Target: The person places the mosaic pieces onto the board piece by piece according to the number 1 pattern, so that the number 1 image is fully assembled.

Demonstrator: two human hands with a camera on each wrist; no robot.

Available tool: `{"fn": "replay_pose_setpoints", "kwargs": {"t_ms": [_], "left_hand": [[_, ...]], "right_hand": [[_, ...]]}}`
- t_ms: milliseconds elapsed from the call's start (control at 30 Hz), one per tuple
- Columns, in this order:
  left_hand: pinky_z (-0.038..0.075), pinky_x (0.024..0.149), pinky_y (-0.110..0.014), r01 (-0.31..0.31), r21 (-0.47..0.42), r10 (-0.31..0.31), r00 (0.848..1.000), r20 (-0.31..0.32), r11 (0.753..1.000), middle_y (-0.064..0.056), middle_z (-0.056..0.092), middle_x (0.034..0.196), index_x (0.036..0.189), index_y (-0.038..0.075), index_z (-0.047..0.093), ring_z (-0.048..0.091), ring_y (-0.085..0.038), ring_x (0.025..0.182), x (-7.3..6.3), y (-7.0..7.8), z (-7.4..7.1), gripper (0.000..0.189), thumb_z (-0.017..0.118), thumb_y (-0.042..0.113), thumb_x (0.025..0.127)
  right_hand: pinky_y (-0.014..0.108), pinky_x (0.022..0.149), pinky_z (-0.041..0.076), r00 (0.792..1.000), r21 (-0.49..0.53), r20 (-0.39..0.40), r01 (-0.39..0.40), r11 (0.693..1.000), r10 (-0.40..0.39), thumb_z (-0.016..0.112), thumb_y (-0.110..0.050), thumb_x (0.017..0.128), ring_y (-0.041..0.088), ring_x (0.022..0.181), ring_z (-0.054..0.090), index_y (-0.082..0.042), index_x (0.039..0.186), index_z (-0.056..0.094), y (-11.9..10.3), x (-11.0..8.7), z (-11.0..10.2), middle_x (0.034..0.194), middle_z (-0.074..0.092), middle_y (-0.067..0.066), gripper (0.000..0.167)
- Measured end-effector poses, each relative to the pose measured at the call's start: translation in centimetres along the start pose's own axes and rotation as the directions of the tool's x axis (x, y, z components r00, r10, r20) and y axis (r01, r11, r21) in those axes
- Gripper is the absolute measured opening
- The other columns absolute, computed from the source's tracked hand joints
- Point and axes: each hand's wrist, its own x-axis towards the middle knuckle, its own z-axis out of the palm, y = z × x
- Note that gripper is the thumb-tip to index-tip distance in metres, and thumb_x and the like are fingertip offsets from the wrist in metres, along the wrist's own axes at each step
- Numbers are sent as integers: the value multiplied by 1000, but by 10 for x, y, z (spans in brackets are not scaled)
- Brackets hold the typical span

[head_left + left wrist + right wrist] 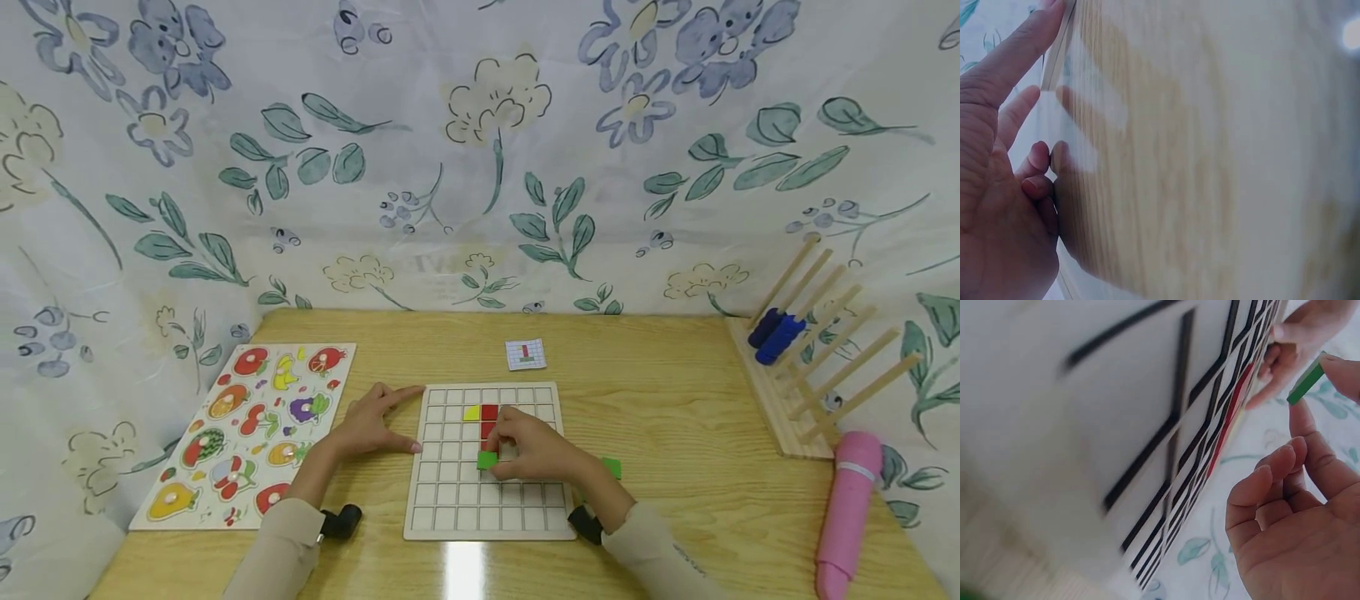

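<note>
A white grid board lies on the table. My left hand touches its left edge with outstretched thumb and forefinger; in the left wrist view the other fingers are bent near the tabletop. My right hand pinches a small green tile between thumb and forefinger. The right wrist view shows this green tile held apart from the board's surface. Red tiles form a column on the grid, partly covered by my right fingers. A yellow piece sits left of the top red one.
Beyond the board lies a small pattern card. Another green piece is partly behind my right wrist. A fruit puzzle board is at left. On the right stand a wooden peg rack and a pink cylindrical object.
</note>
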Motion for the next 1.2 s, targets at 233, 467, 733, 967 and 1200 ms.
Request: {"fn": "replay_pose_setpoints", "kwargs": {"t_ms": [233, 467, 733, 967, 1200], "left_hand": [[25, 68, -35, -12, 1, 12, 1000, -4, 1000, -4, 36, 96, 149, 36, 46, 32, -19, 81, 1, -2, 0, 95, 86, 57, 66], [26, 68, -35, 0, 3, 0, 1000, -8, 1000, -4, 38, 96, 148, 36, 47, 33, -18, 80, 1, -1, 1, 95, 86, 58, 65], [25, 69, -36, 1, 2, -1, 1000, -6, 1000, -4, 37, 96, 148, 37, 46, 33, -19, 80, 1, -1, 2, 95, 86, 59, 66], [24, 69, -36, 2, 0, -2, 1000, -5, 1000, -4, 37, 96, 149, 35, 46, 32, -20, 80, 1, 1, 0, 95, 86, 58, 65], [22, 69, -36, -3, -7, 3, 1000, -12, 1000, -4, 36, 95, 148, 34, 47, 31, -20, 79, 0, 1, -1, 95, 87, 57, 65]], "right_hand": [[21, 66, 39, 1000, -76, 21, 3, 997, -1, 82, -16, 76, 9, 76, 44, -14, 89, 70, -12, 10, 8, 87, 47, -4, 18], [21, 71, 43, 1000, -100, 28, -5, 995, 8, 81, -20, 79, 12, 82, 50, -13, 94, 71, -13, 16, 13, 94, 51, -1, 19], [22, 69, 42, 999, -126, 37, -19, 992, 24, 82, -23, 80, 9, 80, 47, -13, 94, 71, -9, 19, 18, 92, 49, -3, 20], [21, 70, 40, 998, -224, 49, -12, 975, 24, 82, -25, 80, 8, 79, 44, -13, 93, 71, -10, 18, 20, 90, 46, -6, 20], [21, 71, 39, 998, -288, 58, 12, 957, 5, 83, -26, 80, 8, 78, 44, -14, 90, 70, -10, 19, 22, 91, 46, -6, 20]]}}
